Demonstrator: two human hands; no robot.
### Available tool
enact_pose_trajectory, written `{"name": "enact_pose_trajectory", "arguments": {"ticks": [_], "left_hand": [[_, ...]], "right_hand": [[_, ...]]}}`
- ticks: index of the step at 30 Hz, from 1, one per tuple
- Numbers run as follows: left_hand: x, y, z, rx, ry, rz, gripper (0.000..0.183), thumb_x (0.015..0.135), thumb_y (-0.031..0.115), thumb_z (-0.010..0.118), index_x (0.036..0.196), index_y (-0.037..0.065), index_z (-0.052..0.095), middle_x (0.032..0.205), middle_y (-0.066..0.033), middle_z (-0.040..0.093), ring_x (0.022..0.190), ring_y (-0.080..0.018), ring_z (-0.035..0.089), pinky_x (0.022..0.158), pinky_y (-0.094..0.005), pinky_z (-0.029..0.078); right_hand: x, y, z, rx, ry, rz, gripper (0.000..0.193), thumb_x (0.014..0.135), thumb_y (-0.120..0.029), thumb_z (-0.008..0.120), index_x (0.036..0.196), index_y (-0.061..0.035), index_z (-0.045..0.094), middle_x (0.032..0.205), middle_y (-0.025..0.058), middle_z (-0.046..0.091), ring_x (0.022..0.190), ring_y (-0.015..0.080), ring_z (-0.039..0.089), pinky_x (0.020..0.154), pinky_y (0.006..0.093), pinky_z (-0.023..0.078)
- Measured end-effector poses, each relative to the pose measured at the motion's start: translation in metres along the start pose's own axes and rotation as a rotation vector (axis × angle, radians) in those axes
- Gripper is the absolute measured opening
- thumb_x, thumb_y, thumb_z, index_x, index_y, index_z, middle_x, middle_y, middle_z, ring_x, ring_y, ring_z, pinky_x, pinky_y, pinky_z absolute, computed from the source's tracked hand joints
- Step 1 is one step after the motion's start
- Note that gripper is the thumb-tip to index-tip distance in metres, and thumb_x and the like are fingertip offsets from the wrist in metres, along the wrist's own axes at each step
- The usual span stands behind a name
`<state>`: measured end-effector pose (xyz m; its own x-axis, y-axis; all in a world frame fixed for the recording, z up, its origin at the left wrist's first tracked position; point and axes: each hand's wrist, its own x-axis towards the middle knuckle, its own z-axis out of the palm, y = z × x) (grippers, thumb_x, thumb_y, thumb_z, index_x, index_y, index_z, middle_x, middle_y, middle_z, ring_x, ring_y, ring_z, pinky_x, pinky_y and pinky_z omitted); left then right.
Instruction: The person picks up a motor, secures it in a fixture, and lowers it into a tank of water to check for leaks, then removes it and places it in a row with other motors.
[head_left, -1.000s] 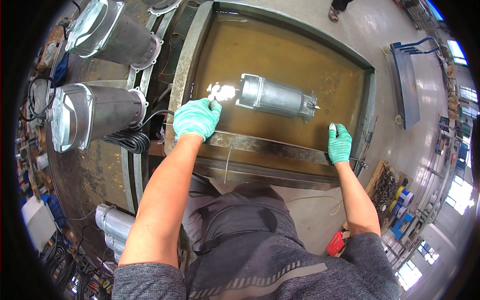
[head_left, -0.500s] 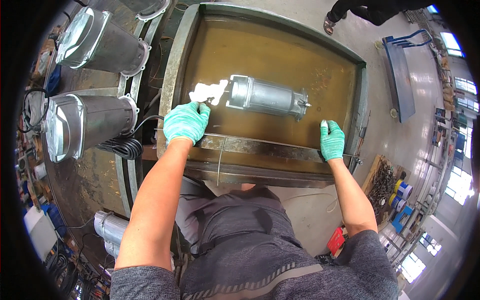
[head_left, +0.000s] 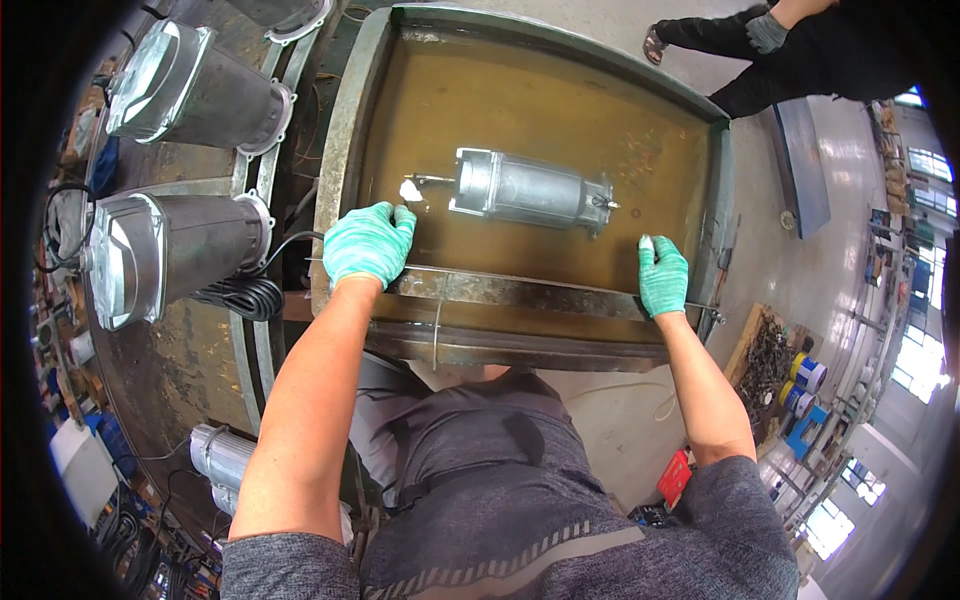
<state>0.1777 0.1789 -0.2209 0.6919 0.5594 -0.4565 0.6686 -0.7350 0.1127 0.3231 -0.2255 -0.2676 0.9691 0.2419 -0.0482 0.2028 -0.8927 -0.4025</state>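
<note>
Left hand: my left hand (head_left: 368,245) bends over the crossbar (head_left: 520,292) near its left end; I cannot tell whether it grips.
Right hand: my right hand (head_left: 664,278) is at the other end, thumb up, its hold hidden.
Motor: the motor (head_left: 525,190) lies sideways in the tank (head_left: 343,140), in brown water (head_left: 540,80).
Steadiness: I judge even, still hands best, keeping ripples down.
Bench: grey housings (head_left: 185,250) lie leftward.

Ind. wkshp – metal hsgs (head_left: 185,245), tank (head_left: 350,125), coiled cable (head_left: 245,296)

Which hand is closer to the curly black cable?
Left. The left hand is just right of the coiled black cable; the right hand is much farther right.
</note>
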Motion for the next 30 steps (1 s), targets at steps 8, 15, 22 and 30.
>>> {"name": "enact_pose_trajectory", "arguments": {"ticks": [8, 15, 22, 30], "left_hand": [[-0.0002, 0.0018, 0.001, 0.004, 0.014, -0.006, 0.043, 0.1, 0.047, 0.049, 0.096, 0.014, 0.076, 0.097, -0.0165, 0.075, 0.095, -0.0388, 0.07, 0.087, -0.048, 0.055], [0.0005, 0.0004, 0.005, -0.002, 0.043, -0.009, 0.044, 0.101, 0.047, 0.048, 0.094, 0.013, 0.074, 0.096, -0.0171, 0.074, 0.094, -0.0396, 0.069, 0.086, -0.0485, 0.055], [-0.0012, 0.0024, 0.0008, -0.008, 0.017, -0.007, 0.045, 0.1, 0.048, 0.048, 0.096, 0.013, 0.076, 0.096, -0.0178, 0.074, 0.095, -0.0399, 0.069, 0.087, -0.0486, 0.055], [-0.0011, 0.0021, 0.0019, 0.005, 0.031, -0.008, 0.044, 0.101, 0.046, 0.049, 0.092, 0.012, 0.074, 0.094, -0.0176, 0.074, 0.093, -0.04, 0.069, 0.086, -0.0488, 0.054]], "right_hand": [[0.0002, -0.0047, -0.0019, 0.006, -0.016, 0.05, 0.03, 0.1, -0.031, 0.062, 0.1, -0.0025, 0.071, 0.093, 0.0233, 0.07, 0.085, 0.0429, 0.067, 0.078, 0.0473, 0.053], [-0.0002, -0.0045, -0.002, 0.006, -0.007, 0.025, 0.03, 0.101, -0.03, 0.062, 0.1, -0.0017, 0.07, 0.095, 0.0231, 0.07, 0.086, 0.0432, 0.067, 0.078, 0.0473, 0.053], [-0.0004, -0.0083, -0.0054, 0.007, -0.017, 0.034, 0.03, 0.101, -0.03, 0.062, 0.099, -0.0015, 0.07, 0.093, 0.0236, 0.069, 0.085, 0.0439, 0.066, 0.078, 0.0476, 0.053], [0.0005, -0.0051, -0.0027, -0.006, -0.016, 0.03, 0.03, 0.101, -0.031, 0.062, 0.098, -0.0025, 0.07, 0.093, 0.0236, 0.069, 0.085, 0.044, 0.066, 0.077, 0.0477, 0.053]]}}
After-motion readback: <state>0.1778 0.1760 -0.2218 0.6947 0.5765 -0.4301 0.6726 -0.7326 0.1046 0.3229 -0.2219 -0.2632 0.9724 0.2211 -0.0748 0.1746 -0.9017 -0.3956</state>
